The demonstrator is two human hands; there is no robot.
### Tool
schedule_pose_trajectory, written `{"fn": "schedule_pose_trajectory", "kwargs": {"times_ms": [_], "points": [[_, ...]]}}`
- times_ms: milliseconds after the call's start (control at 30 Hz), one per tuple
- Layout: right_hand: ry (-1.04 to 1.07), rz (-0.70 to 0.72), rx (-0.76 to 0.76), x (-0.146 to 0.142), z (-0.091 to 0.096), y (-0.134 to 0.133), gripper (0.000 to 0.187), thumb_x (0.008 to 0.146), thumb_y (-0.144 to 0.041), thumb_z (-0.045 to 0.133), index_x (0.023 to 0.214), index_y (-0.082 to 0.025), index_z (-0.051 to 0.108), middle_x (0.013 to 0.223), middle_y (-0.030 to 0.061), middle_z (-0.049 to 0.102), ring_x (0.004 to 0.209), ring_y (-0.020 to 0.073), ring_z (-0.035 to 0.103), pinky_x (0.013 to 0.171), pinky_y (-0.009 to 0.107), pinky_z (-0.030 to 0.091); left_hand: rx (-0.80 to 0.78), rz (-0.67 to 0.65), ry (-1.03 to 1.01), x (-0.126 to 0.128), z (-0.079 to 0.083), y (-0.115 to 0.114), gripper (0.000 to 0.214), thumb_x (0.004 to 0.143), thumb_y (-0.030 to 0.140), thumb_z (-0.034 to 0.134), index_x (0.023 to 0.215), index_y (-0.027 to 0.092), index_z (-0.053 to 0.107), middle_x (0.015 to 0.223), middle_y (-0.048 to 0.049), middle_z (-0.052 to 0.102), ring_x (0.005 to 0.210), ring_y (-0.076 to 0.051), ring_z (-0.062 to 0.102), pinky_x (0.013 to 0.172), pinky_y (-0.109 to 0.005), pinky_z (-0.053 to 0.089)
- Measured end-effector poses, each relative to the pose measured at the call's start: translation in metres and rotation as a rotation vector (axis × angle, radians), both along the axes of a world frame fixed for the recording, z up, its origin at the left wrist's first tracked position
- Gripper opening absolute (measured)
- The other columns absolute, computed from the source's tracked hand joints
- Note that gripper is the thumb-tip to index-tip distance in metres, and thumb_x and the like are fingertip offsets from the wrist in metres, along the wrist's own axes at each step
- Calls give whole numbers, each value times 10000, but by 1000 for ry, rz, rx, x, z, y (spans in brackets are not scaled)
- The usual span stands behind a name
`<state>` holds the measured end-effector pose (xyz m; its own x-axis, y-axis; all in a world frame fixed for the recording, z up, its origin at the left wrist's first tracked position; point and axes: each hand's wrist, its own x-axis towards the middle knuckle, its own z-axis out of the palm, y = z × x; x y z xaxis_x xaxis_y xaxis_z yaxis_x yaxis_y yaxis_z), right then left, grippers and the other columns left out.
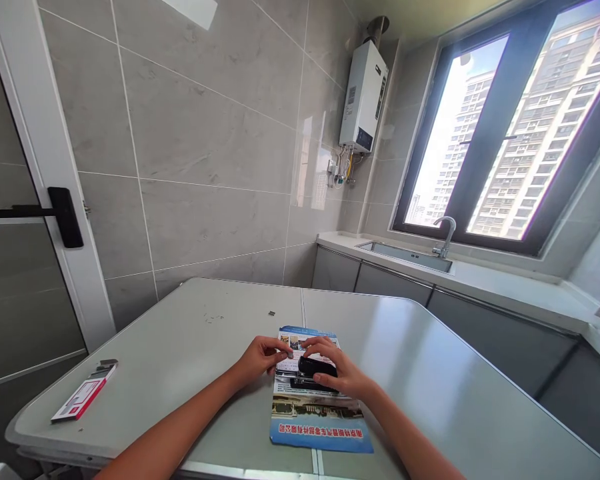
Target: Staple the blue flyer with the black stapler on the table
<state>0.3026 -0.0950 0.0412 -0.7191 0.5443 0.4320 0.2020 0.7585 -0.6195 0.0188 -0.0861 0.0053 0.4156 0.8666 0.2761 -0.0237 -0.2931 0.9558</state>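
Note:
A black stapler lies across a printed leaflet, its metal magazine sticking out to the left from under the top cover. My right hand grips the stapler from the right, with fingers over the top and thumb along the near side. Just left of the stapler, my left hand pinches a small grey piece between thumb and forefinger, which looks like a short strip of staples. That hand is above the leaflet's left edge, close to the magazine.
On the table, a red and white staple box lies at the left with grey staple strips at its end. Another short strip and scattered loose staples lie farther back. A sink counter runs behind.

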Motion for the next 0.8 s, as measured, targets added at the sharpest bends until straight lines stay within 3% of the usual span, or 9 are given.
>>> {"fn": "schedule_pose_trajectory", "kwargs": {"times_ms": [100,200,433,800], "points": [[-48,94,36,0,5,-2,540,960,-583,650,1399,-271,612,1508,116,543,1387,291,455,1188,488,348,19,72,-20,5,6,-6,413,830,476,828,1053,174,656,850,-9,724,469,-59,551,450,-187,443],[-66,121,53,0,4,-1,572,961,-564,661,1450,-276,593,1517,119,547,1375,290,475,1187,496,355,74,128,37,10,12,-13,414,852,475,805,1052,215,552,842,12,732,469,-79,589,460,-193,479],[-17,104,75,-2,0,2,512,980,-528,660,1428,-280,630,1448,120,610,1298,272,552,1164,498,378,140,133,110,15,19,-19,365,857,467,786,979,212,555,895,-22,778,503,-97,628,514,-221,528],[-22,65,122,-5,3,0,465,1014,-548,599,1410,-309,652,1425,103,622,1268,260,551,1135,477,396,197,138,151,13,21,-17,322,903,417,741,1062,241,523,948,-12,783,556,-117,678,566,-242,543]]}}
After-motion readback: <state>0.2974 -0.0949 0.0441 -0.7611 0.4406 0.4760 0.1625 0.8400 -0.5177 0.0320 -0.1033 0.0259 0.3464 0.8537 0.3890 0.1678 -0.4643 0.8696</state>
